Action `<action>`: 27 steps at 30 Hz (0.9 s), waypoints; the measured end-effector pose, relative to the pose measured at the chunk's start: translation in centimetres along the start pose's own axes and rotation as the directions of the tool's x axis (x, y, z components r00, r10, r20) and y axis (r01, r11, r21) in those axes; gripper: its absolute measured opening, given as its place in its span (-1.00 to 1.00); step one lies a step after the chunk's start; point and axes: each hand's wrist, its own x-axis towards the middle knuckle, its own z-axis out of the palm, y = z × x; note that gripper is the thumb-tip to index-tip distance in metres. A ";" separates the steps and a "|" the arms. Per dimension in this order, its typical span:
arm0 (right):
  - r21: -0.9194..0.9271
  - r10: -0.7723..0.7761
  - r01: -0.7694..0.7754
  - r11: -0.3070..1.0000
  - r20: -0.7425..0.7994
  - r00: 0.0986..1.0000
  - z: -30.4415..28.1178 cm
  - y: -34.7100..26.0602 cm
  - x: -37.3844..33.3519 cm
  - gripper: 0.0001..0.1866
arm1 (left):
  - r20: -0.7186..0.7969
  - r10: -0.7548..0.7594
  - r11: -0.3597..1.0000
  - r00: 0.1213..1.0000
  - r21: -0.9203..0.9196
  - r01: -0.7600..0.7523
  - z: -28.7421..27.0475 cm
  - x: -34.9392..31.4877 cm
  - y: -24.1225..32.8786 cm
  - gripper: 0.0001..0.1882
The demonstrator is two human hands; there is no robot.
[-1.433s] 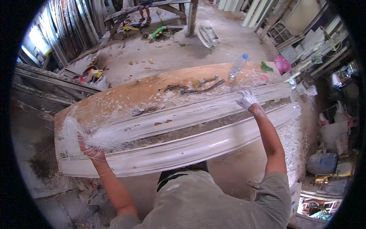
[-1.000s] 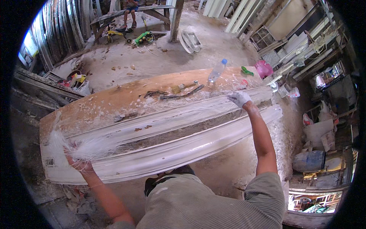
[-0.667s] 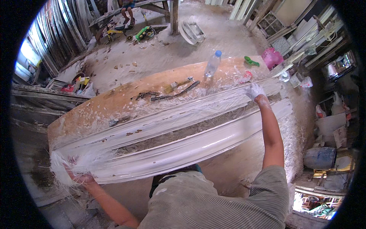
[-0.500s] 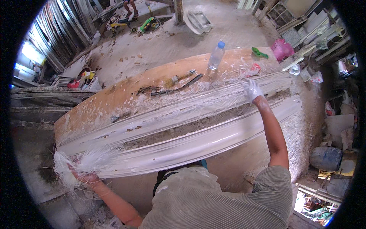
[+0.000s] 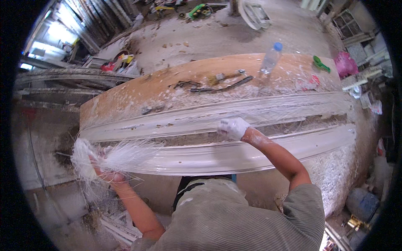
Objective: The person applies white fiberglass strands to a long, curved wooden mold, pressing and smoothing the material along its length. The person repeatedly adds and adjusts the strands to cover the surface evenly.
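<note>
My left hand [image 5: 109,173] is closed around a loose bundle of white fibre strands [image 5: 134,152] at the left end of the bench. The strands fan out over the end of the near white moulding [image 5: 217,160], which is long and glossy. Behind it lies a second white moulding [image 5: 167,121], with loose fibres spread thinly over its right half. My right hand [image 5: 234,127], in a whitened glove, is over the gap between the two mouldings near their middle. Its fingers are curled in, and whatever they may hold is hidden.
On the board [image 5: 121,102] behind the mouldings lie a brush [image 5: 222,77], a dark strip [image 5: 222,87] and a green tool [image 5: 320,63]. A clear bottle with a blue cap [image 5: 271,59] stands there too. A pink bag [image 5: 346,65] sits past the right end.
My right hand has moved left, from the right part of the far moulding to the middle, and its fingers have curled. My left hand still grips the fibres. The whole view has shifted.
</note>
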 end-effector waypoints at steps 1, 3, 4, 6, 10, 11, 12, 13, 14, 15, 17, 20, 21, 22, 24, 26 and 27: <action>0.074 0.061 -0.056 0.996 -0.065 0.996 0.5 -0.4 1.5 -0.88 | 0.116 -0.005 0.996 0.993 -0.089 0.016 0.2 -0.3 0.2 -0.26; 0.178 0.137 -0.095 0.979 -0.242 0.961 1.0 -0.9 4.6 -0.87 | 0.278 0.003 0.970 0.960 -0.233 0.064 0.9 -0.8 0.8 -0.20; 0.060 0.357 -0.352 0.934 -0.142 0.923 1.3 -1.6 6.1 -0.86 | 0.259 -0.021 0.966 0.966 -0.244 0.086 1.4 -0.6 1.0 -0.18; -0.296 0.461 -0.434 0.851 0.024 0.887 0.8 -3.1 6.9 -0.80 | 0.114 -0.102 0.968 0.988 -0.219 0.126 2.4 0.3 1.3 -0.14; -0.210 0.446 -0.416 0.885 0.129 0.886 1.0 -8.2 8.6 -0.38 | 0.004 -0.363 0.885 0.932 -0.311 0.346 3.4 2.1 0.8 -0.15; -0.139 0.371 -0.356 0.924 0.096 0.924 1.7 -10.0 9.1 -0.28 | 0.035 -0.393 0.864 0.919 -0.330 0.381 3.4 2.6 0.3 -0.13; -0.022 0.315 -0.315 0.949 0.139 0.939 3.1 -11.8 10.2 -0.15 | 0.041 -0.391 0.860 0.920 -0.340 0.380 3.2 3.0 -0.4 -0.14; 0.097 0.185 -0.193 0.976 0.087 0.979 5.0 -13.6 11.7 -0.03 | 0.051 -0.390 0.855 0.919 -0.352 0.382 3.0 3.7 -1.3 -0.15; 0.169 0.097 -0.110 0.979 0.087 0.992 7.4 -15.4 13.2 0.01 | 0.066 -0.389 0.848 0.919 -0.364 0.385 2.5 4.4 -2.2 -0.15; 0.257 -0.080 0.094 0.962 -0.063 0.995 10.1 -17.2 14.8 0.05 | 0.093 -0.386 0.841 0.918 -0.373 0.392 1.7 5.1 -3.0 -0.16; 0.118 0.011 -0.015 0.993 0.030 0.999 15.6 -20.1 17.7 -0.18 | 0.159 -0.385 0.821 0.909 -0.390 0.416 -0.3 7.2 -4.9 -0.18; 0.355 0.276 -0.383 0.853 0.316 0.908 20.5 -20.9 22.1 -0.17 | 0.246 -0.518 0.716 0.819 -0.400 0.573 -5.2 12.9 -6.0 -0.20; 0.414 0.263 -0.326 0.850 0.204 0.943 21.2 -21.4 22.5 -0.25 | 0.279 -0.477 0.751 0.834 -0.364 0.551 -7.0 14.3 -6.2 -0.20; 0.444 0.257 -0.282 0.850 0.118 0.959 21.4 -21.9 23.1 -0.32 | 0.243 -0.476 0.772 0.845 -0.345 0.534 -8.8 15.9 -5.9 -0.21; 0.489 0.348 -0.342 0.802 0.082 0.934 20.5 -23.5 23.7 -0.54 | 0.136 -0.499 0.790 0.856 -0.333 0.514 -11.6 18.7 -5.1 -0.24; 0.384 0.347 -0.326 0.864 0.017 0.938 18.2 -25.3 23.8 -0.65 | 0.224 -0.510 0.754 0.831 -0.350 0.556 -13.2 20.9 -4.0 -0.26; 0.319 0.371 -0.359 0.877 0.026 0.928 16.8 -25.9 23.7 -0.68 | 0.268 -0.509 0.729 0.818 -0.371 0.575 -13.7 21.9 -3.7 -0.27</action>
